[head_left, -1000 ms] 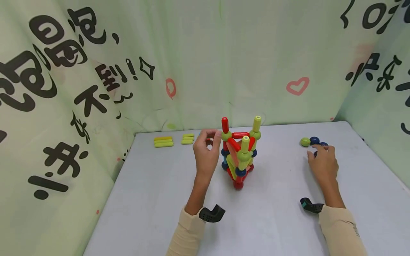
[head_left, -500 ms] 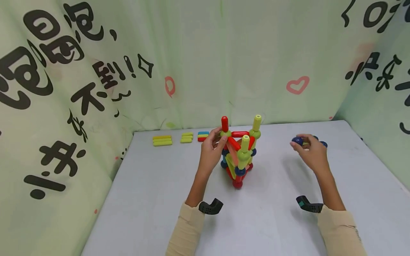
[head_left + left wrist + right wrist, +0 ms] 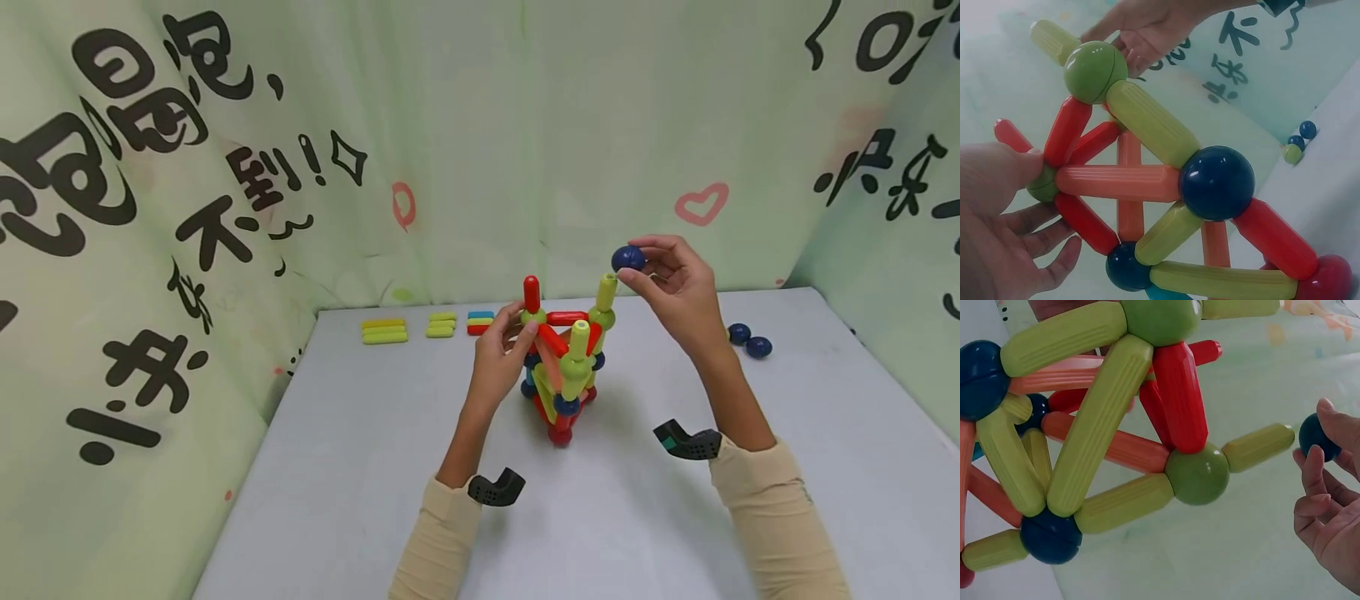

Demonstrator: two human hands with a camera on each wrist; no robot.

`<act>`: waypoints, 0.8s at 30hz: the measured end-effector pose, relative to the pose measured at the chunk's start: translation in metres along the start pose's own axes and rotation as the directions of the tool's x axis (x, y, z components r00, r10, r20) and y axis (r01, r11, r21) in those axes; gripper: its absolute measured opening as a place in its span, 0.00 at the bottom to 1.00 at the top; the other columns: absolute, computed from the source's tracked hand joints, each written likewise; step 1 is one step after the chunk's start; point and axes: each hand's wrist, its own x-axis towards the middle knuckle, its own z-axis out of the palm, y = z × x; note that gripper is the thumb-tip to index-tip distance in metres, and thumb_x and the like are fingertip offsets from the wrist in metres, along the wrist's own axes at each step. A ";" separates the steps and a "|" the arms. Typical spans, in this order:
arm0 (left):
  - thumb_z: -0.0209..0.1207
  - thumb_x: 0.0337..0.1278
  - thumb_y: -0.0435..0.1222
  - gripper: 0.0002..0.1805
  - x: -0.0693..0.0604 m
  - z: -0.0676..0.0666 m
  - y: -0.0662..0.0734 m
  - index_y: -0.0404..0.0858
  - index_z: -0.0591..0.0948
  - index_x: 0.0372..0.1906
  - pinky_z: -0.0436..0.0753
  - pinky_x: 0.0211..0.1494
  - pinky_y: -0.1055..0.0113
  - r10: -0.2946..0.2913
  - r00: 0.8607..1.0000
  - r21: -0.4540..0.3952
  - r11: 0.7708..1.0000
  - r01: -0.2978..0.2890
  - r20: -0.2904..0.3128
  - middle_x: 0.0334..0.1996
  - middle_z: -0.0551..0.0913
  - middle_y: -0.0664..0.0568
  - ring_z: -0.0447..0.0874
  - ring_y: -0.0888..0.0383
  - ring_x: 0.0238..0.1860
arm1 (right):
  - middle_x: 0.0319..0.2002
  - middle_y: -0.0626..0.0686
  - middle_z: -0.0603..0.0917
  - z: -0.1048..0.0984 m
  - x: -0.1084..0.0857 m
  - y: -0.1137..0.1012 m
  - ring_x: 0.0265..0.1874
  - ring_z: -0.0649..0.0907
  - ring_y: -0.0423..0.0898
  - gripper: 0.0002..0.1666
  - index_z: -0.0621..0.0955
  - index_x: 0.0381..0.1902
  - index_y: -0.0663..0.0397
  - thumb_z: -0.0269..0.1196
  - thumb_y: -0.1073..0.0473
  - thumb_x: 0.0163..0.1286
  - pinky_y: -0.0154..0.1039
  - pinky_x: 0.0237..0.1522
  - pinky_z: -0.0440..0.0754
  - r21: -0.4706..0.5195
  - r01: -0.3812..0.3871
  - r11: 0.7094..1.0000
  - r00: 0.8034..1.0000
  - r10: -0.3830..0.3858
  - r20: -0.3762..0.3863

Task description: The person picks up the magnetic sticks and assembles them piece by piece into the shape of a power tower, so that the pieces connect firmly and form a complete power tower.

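Note:
A tower of coloured rods and balls (image 3: 575, 370) stands mid-table, with one red and two yellow-green rods pointing up from its top balls. My left hand (image 3: 498, 354) pinches a green ball (image 3: 1041, 184) at the tower's upper left corner between thumb and fingers. Between the thumb and fingers of my right hand (image 3: 678, 292) is a dark blue ball (image 3: 628, 258), just over the back yellow-green rod (image 3: 607, 292). In the right wrist view a small gap shows between this blue ball (image 3: 1319, 437) and the rod's tip (image 3: 1260, 447).
Two dark blue balls (image 3: 750, 340) lie at the table's right, a green one partly hidden by my right arm. Along the back left lie yellow and green rods (image 3: 385, 332), short yellow-green rods (image 3: 441, 325) and a blue, yellow and red stack (image 3: 480, 322). A printed curtain (image 3: 465, 150) stands behind.
My right hand took a blue ball from the group on the right and carried it up and left to above the tower. My left hand moved right onto the tower's green ball.

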 end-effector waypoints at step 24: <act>0.65 0.59 0.43 0.41 0.004 -0.004 -0.008 0.47 0.59 0.74 0.75 0.66 0.54 -0.010 0.982 -0.022 1.000 0.014 0.191 0.65 0.73 0.48 0.72 0.51 0.66 | 0.57 0.71 0.76 -0.062 -0.033 0.127 0.42 0.85 0.47 0.24 0.73 0.64 0.66 0.51 0.58 0.76 0.42 0.50 0.78 -0.543 -0.414 0.731 0.910 0.340 -0.236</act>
